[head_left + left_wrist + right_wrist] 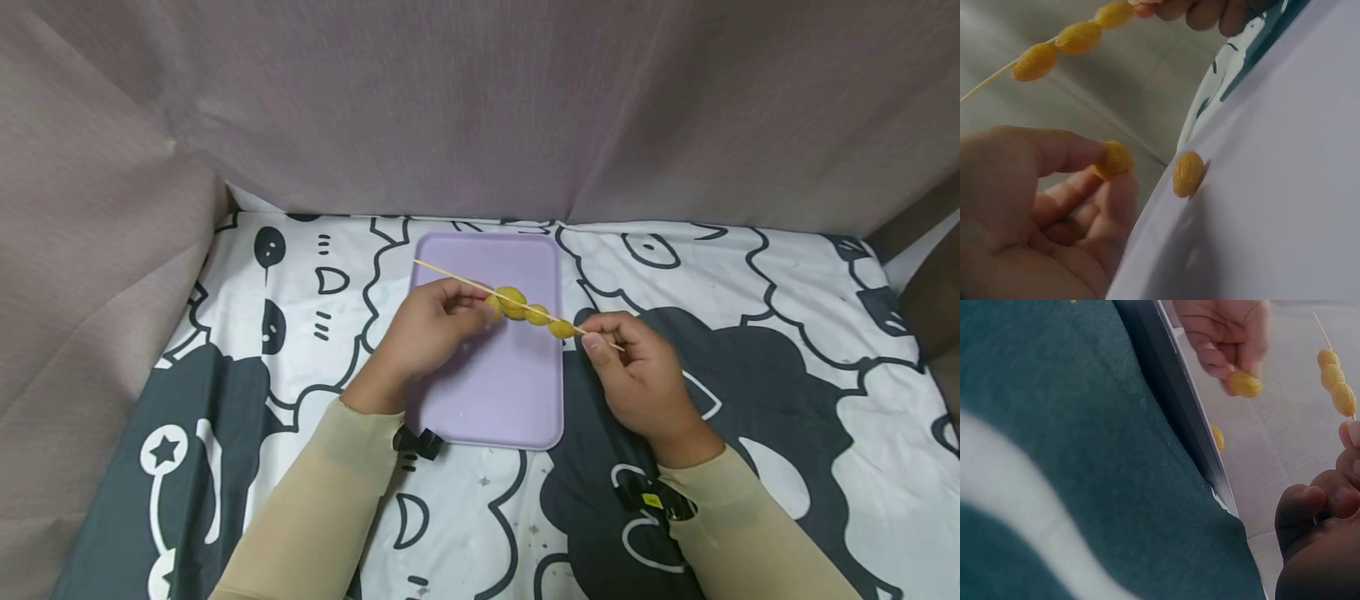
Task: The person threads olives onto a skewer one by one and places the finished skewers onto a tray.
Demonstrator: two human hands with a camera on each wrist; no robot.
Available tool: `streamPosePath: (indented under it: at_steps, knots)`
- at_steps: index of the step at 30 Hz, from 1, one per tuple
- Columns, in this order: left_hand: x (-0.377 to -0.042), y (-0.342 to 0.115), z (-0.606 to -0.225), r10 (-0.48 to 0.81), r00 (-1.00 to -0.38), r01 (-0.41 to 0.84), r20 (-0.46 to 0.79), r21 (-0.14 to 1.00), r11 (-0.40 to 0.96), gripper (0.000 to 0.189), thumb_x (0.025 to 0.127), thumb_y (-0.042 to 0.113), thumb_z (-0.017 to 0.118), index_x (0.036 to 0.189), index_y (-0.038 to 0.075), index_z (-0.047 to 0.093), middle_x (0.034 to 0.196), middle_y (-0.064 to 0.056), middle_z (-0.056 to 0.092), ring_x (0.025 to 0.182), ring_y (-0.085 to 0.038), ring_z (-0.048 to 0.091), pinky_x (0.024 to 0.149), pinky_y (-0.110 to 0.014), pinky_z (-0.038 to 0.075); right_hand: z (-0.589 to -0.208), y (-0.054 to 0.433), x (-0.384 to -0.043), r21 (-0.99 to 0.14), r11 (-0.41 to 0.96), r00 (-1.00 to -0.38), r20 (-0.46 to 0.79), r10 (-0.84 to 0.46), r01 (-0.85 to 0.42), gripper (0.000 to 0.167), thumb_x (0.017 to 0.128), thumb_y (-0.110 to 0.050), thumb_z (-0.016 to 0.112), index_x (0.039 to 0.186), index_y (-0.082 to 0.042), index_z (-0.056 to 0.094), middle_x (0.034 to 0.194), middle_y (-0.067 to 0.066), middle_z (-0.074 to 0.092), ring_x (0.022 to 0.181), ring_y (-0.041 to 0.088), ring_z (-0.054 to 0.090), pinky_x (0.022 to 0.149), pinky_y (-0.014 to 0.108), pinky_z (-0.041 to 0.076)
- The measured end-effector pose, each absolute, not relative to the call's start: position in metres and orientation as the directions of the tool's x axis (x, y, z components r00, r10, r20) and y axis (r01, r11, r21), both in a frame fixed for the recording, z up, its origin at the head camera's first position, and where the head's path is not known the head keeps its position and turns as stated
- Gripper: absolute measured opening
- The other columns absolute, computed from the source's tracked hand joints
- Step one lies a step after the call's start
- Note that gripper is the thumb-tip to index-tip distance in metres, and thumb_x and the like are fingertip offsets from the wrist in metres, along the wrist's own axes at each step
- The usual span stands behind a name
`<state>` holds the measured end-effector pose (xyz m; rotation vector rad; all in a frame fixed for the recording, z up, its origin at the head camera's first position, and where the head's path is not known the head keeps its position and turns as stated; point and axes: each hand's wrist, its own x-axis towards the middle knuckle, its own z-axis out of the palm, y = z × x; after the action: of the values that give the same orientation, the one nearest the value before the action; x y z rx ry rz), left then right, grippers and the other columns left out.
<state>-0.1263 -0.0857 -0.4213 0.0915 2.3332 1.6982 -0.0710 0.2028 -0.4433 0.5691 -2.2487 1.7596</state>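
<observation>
My right hand point(641, 367) grips the lower end of a thin wooden skewer point(453, 275). Three yellow, wrinkled, oval fruits point(1079, 37) are threaded along the skewer, close to my right fingers. Between thumb and fingertips my left hand point(438, 325) pinches another yellow fruit point(1114, 160), apart from the skewer in both wrist views. One more loose fruit point(1189, 174) lies on the lilac tray point(487, 400) below my hands. From the head view the fruits overlap, so the tray one is hard to separate from those on the skewer.
A white and dark grey cartoon-print cloth point(750, 358) covers the table under the tray. Grey-brown fabric point(450, 108) hangs behind and on the left side. Black straps point(652, 498) sit around both wrists.
</observation>
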Motion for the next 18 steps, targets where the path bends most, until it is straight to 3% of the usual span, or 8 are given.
streamPosePath:
  at_steps: [4, 9, 14, 18]
  knots:
    - [-0.126, -0.087, -0.419, 0.208, -0.971, -0.085, -0.116, 0.985, 0.152, 0.029, 0.102, 0.014, 0.082, 0.131, 0.010, 0.080, 0.118, -0.009, 0.083, 0.102, -0.018, 0.079, 0.086, -0.027, 0.068, -0.443, 0.203, -0.071, -0.878, 0.207, -0.901, 0.405, -0.158, -0.431, 0.017, 0.103, 0.017, 0.065, 0.114, 0.006, 0.072, 0.071, -0.004, 0.046, 0.055, 0.010, 0.037, 0.046, 0.030, 0.032]
    - [-0.125, -0.090, -0.415, 0.218, -0.976, -0.030, -0.013, 0.997, -0.074, 0.033, 0.104, 0.005, 0.075, 0.137, -0.002, 0.075, 0.122, -0.016, 0.081, 0.106, -0.017, 0.079, 0.099, -0.033, 0.069, -0.443, 0.202, -0.070, -0.881, 0.210, -0.904, 0.398, -0.155, -0.424, 0.017, 0.103, 0.016, 0.065, 0.114, 0.006, 0.073, 0.071, -0.004, 0.047, 0.055, 0.010, 0.037, 0.046, 0.030, 0.032]
    - [-0.123, -0.091, -0.410, 0.212, -0.975, 0.012, 0.069, 0.965, -0.262, 0.037, 0.106, -0.002, 0.068, 0.142, -0.012, 0.066, 0.118, -0.008, 0.081, 0.107, -0.016, 0.078, 0.100, -0.031, 0.069, -0.444, 0.203, -0.070, -0.883, 0.204, -0.905, 0.397, -0.156, -0.422, 0.017, 0.103, 0.016, 0.065, 0.114, 0.005, 0.073, 0.071, -0.003, 0.047, 0.055, 0.011, 0.037, 0.046, 0.030, 0.032]
    - [-0.123, -0.091, -0.410, 0.199, -0.976, 0.013, 0.090, 0.933, -0.360, 0.037, 0.106, -0.006, 0.064, 0.142, -0.013, 0.064, 0.116, -0.004, 0.080, 0.106, -0.014, 0.076, 0.098, -0.026, 0.068, -0.445, 0.203, -0.070, -0.883, 0.193, -0.902, 0.403, -0.155, -0.428, 0.018, 0.103, 0.016, 0.065, 0.114, 0.005, 0.073, 0.071, -0.003, 0.047, 0.055, 0.010, 0.038, 0.046, 0.030, 0.032]
